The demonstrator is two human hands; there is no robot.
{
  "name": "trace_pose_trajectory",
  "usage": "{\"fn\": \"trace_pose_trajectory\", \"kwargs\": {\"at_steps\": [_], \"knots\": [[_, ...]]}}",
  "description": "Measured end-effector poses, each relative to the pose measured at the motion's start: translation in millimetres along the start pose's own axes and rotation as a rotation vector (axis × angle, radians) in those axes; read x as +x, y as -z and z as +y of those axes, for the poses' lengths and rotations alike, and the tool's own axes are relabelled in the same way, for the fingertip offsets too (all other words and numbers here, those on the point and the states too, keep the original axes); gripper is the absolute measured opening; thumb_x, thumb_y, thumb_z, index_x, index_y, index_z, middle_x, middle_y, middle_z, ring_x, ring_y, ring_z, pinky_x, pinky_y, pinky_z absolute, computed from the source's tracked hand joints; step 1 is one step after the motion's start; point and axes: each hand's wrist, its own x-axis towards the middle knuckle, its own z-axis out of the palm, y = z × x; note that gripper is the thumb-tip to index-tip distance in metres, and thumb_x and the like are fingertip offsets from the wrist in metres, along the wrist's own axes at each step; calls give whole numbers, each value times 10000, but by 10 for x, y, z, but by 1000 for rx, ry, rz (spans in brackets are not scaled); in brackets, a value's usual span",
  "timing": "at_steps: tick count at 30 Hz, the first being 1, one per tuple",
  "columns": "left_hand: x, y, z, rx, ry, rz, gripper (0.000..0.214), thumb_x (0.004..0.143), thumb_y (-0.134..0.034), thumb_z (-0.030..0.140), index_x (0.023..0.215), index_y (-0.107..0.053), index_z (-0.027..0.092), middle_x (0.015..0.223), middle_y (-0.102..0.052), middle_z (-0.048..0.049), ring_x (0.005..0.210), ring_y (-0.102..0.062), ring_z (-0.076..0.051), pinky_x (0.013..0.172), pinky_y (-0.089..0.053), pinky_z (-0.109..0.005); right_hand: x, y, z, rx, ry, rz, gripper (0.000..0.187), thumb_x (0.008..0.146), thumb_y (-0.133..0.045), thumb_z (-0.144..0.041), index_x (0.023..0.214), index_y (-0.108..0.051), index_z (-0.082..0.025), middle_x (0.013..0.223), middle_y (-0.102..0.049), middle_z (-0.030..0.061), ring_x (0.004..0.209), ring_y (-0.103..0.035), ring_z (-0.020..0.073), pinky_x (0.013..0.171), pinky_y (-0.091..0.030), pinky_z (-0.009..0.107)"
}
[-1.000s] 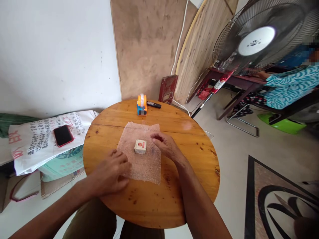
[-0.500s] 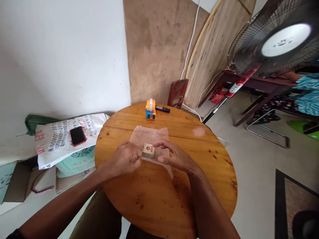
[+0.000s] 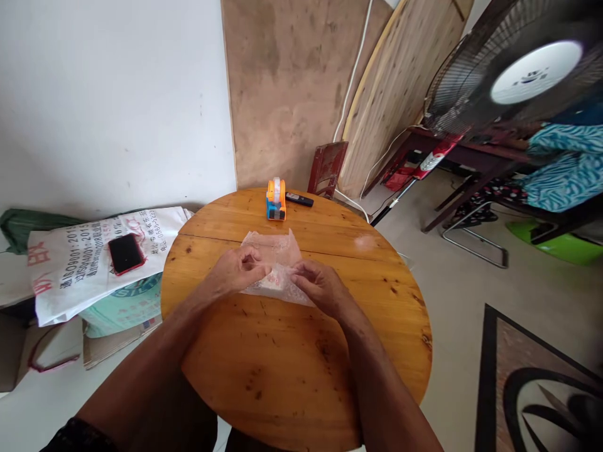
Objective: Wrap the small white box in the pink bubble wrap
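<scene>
A sheet of clear bubble wrap [image 3: 276, 246] lies on the round wooden table [image 3: 292, 370], its near part folded up over a small box [image 3: 274, 277]. Through the plastic the box shows only faintly, with a bit of red print. My left hand [image 3: 240, 267] pinches the folded edge on the left of the box. On the right, my right hand [image 3: 318, 282] has its thumb and fingers closed on the same edge. The far part of the sheet lies open beyond both hands.
An orange and blue tape dispenser [image 3: 276, 199] and a black pen-like object [image 3: 299, 199] sit at the table's far side. A phone [image 3: 126, 253] rests on white sacks [image 3: 94, 251] to the left. A standing fan [image 3: 532, 75] and a seated person [image 3: 560, 166] are at right.
The bubble wrap's near edge has come up over the box, which was uncovered before. My right hand has closed from open fingers onto the wrap. The view has shifted slightly.
</scene>
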Motion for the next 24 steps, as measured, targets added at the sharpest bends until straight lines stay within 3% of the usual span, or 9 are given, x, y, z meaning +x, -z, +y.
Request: {"fn": "trace_pose_trajectory", "kwargs": {"at_steps": [3, 7, 13, 17, 24], "knots": [[-35, 53, -44, -33, 46, -32, 393, 659, -725, 474, 904, -626, 183, 808, -633, 1, 752, -573, -179, 641, -430, -257, 30, -53, 74, 12, -77, 42, 129, 792, -560, -296, 744, -603, -184, 673, -591, -2, 617, -501, 138, 579, -372, 246], [-26, 67, -110, -131, 104, -138, 328, 704, -690, 476, 780, -606, 169, 710, -601, 13, 638, -529, -139, 567, -381, -233, 50, -94, 141, 16, -133, 71, 121, 758, -561, -296, 696, -559, -192, 653, -558, -14, 578, -451, 123, 537, -328, 232], [11, -31, -160, -342, 194, -144, 307, 659, -716, 427, 761, -593, 166, 592, -539, 47, 492, -448, -82, 486, -302, -198, 88, -141, 197, -8, -149, 45, 154, 758, -537, -307, 650, -515, -199, 579, -442, -39, 561, -403, 119, 532, -293, 235], [35, -82, -202, -399, 243, -138, 307, 639, -717, 412, 698, -530, 176, 566, -524, 58, 455, -437, -69, 464, -304, -191, 118, -163, 260, -6, -162, 43, 147, 751, -538, -302, 651, -521, -195, 593, -474, -33, 575, -427, 121, 537, -302, 234], [53, -99, -148, -448, 256, -104, 344, 617, -742, 387, 795, -538, 175, 647, -572, 42, 513, -494, -79, 483, -369, -193, 103, -174, 298, -11, -216, 20, 100, 757, -545, -269, 691, -557, -194, 615, -558, -17, 580, -481, 131, 542, -331, 236]]}}
